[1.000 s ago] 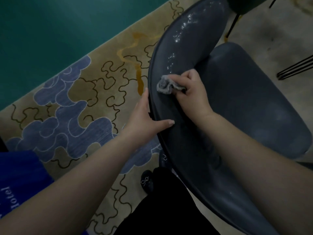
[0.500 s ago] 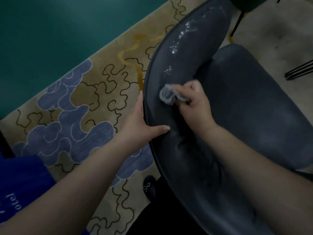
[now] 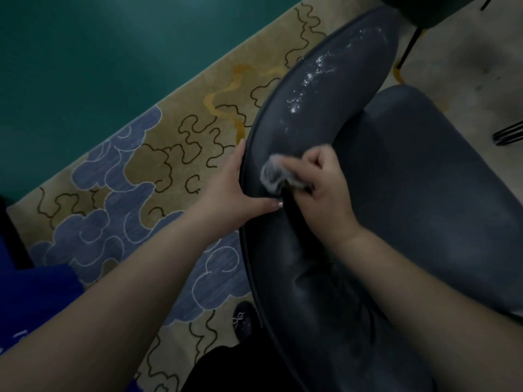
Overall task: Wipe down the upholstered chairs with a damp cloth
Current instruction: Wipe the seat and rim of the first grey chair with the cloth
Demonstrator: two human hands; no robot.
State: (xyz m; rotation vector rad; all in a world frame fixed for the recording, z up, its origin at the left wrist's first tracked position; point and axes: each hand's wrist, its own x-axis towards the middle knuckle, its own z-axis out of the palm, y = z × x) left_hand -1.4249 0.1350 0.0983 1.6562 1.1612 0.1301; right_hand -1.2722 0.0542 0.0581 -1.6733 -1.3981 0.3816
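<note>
Hidden or cut off: the chair (image 3: 424, 193) runs out of frame at the lower right, so its base and legs cannot be seen; its backrest (image 3: 319, 114) is cropped near the top edge. Both forearms leave the frame at the bottom corners.
Hard to make out: the scene is dim, and the right hand's fingers are slightly blurred; the cloth's weave and dampness cannot be judged directly.
Cloth: a small grey wad, the cloth (image 3: 273, 175) lies at frame centre, pressed against the inner face of the backrest.
Right hand: the right hand (image 3: 325, 188) has its fingers curled around the cloth, bunching it (knuckles face the camera).
Left hand: the left hand (image 3: 235, 193) clasps the backrest rim at centre left, fingers out of sight behind the edge, thumb laid flat across the inner face just below the cloth.
Backrest surface: pale glistening specks (image 3: 311, 77) streak its upper part, well above the cloth.
Floor: a patterned carpet (image 3: 169, 165) with blue cloud shapes and dark squiggles fills the left centre; a teal area (image 3: 85, 66) occupies the upper left.
Surroundings: a dark shoe (image 3: 243, 321) shows at lower centre beside the chair's edge; thin black legs (image 3: 512, 134) of other furniture enter at the right edge; blue fabric (image 3: 28, 301) sits at lower left.
</note>
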